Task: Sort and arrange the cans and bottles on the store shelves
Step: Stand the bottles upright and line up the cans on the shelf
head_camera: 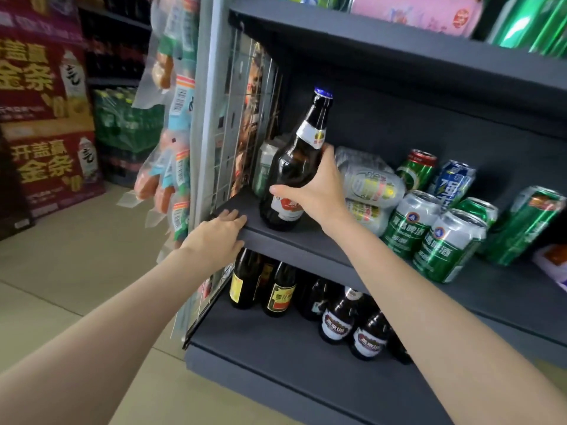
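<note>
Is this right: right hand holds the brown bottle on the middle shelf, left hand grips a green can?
Not quite. The head view shows the right hand holding the brown bottle on the middle shelf, but the left hand holds no can; it rests flat on that shelf's front edge, fingers straight.

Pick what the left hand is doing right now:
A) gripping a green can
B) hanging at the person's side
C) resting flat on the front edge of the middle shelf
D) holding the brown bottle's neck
C: the left hand lies flat on the middle shelf edge, fingers straight, while the right hand grips the brown bottle.
</note>
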Demonstrator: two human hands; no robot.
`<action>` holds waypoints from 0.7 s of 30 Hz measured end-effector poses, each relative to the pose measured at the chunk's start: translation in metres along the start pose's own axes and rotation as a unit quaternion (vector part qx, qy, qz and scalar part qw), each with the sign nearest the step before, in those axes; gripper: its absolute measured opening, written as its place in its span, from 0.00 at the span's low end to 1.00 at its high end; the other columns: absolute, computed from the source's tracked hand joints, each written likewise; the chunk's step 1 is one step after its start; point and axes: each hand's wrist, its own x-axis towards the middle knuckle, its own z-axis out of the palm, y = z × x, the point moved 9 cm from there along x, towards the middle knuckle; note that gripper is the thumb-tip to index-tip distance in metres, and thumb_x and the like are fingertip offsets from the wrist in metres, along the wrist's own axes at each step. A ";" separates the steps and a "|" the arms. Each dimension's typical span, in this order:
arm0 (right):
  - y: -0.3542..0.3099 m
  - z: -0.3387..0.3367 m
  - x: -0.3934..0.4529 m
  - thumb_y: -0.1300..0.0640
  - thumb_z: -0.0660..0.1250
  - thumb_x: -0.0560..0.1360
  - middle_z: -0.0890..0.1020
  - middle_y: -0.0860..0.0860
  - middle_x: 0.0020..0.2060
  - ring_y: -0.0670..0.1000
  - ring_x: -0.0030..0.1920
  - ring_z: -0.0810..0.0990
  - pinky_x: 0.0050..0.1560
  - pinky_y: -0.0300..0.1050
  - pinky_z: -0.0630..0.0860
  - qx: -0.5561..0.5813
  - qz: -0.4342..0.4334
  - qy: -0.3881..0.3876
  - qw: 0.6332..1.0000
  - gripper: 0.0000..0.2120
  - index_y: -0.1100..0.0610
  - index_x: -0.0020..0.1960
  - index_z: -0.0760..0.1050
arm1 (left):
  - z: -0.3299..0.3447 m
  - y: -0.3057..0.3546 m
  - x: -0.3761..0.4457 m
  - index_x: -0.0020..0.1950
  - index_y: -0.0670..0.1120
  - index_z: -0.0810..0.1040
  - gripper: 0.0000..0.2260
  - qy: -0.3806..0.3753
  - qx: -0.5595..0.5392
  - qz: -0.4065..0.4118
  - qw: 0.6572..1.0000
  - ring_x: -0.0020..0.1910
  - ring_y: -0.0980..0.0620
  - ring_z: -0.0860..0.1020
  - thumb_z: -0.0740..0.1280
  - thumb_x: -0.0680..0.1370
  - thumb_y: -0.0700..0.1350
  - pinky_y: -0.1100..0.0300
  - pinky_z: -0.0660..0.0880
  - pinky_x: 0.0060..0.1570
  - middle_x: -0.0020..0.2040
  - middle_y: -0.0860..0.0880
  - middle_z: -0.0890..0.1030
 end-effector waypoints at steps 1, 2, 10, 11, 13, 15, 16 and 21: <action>-0.004 -0.013 -0.013 0.56 0.81 0.59 0.74 0.48 0.59 0.47 0.60 0.73 0.62 0.45 0.71 0.001 -0.011 -0.015 1.000 0.39 0.53 0.63 0.63 | 0.000 0.000 -0.001 0.77 0.45 0.50 0.26 -0.001 -0.003 0.002 1.000 0.76 0.49 0.52 0.55 0.81 0.48 0.52 0.58 0.71 0.77 0.46 0.52; -0.011 -0.026 -0.026 0.57 0.81 0.59 0.75 0.46 0.57 0.43 0.59 0.73 0.60 0.42 0.71 0.008 -0.025 -0.031 0.999 0.39 0.51 0.62 0.63 | -0.001 -0.001 -0.001 0.77 0.45 0.50 0.26 0.003 -0.004 0.000 1.000 0.76 0.49 0.52 0.55 0.81 0.48 0.52 0.58 0.71 0.77 0.46 0.52; 0.021 -0.111 -0.175 0.59 0.81 0.57 0.76 0.30 0.52 0.33 0.55 0.74 0.53 0.24 0.68 -0.060 0.018 -0.124 0.990 0.39 0.37 0.56 0.63 | 0.004 0.010 -0.016 0.76 0.42 0.50 0.30 0.054 -0.035 -0.032 0.997 0.76 0.43 0.49 0.59 0.78 0.48 0.51 0.48 0.72 0.77 0.42 0.51; 0.040 -0.112 -0.191 0.59 0.81 0.57 0.76 0.32 0.52 0.33 0.55 0.74 0.53 0.24 0.68 -0.069 0.040 -0.135 0.988 0.39 0.36 0.56 0.63 | 0.008 0.024 -0.021 0.76 0.43 0.51 0.31 0.078 -0.026 -0.022 0.996 0.75 0.40 0.48 0.60 0.78 0.48 0.47 0.47 0.72 0.77 0.42 0.52; 0.082 -0.108 -0.217 0.59 0.82 0.57 0.75 0.34 0.52 0.29 0.54 0.72 0.51 0.21 0.66 -0.086 0.080 -0.141 0.983 0.39 0.37 0.55 0.63 | 0.018 0.070 -0.033 0.76 0.46 0.53 0.31 0.139 -0.020 0.049 0.989 0.75 0.39 0.48 0.62 0.76 0.48 0.40 0.44 0.70 0.77 0.44 0.53; 0.128 -0.094 -0.237 0.60 0.82 0.57 0.73 0.34 0.53 0.29 0.54 0.72 0.50 0.20 0.64 -0.086 0.122 -0.146 0.978 0.39 0.38 0.55 0.62 | 0.031 0.109 -0.039 0.75 0.46 0.58 0.32 0.179 -0.013 0.121 0.976 0.75 0.39 0.50 0.65 0.72 0.46 0.35 0.43 0.68 0.76 0.46 0.58; 0.151 -0.085 -0.243 0.60 0.81 0.57 0.73 0.34 0.54 0.32 0.55 0.73 0.51 0.20 0.64 -0.086 0.139 -0.147 0.975 0.40 0.39 0.57 0.62 | 0.036 0.118 -0.039 0.75 0.46 0.59 0.34 0.195 -0.013 0.132 0.972 0.75 0.39 0.51 0.66 0.70 0.45 0.33 0.44 0.68 0.75 0.45 0.59; 0.252 -0.059 -0.255 0.61 0.80 0.59 0.73 0.44 0.56 0.45 0.58 0.72 0.56 0.38 0.67 -0.076 0.232 -0.033 0.969 0.41 0.52 0.66 0.63 | 0.053 0.122 -0.032 0.74 0.43 0.56 0.38 0.250 0.055 0.118 0.960 0.73 0.36 0.55 0.65 0.65 0.46 0.30 0.49 0.65 0.73 0.42 0.62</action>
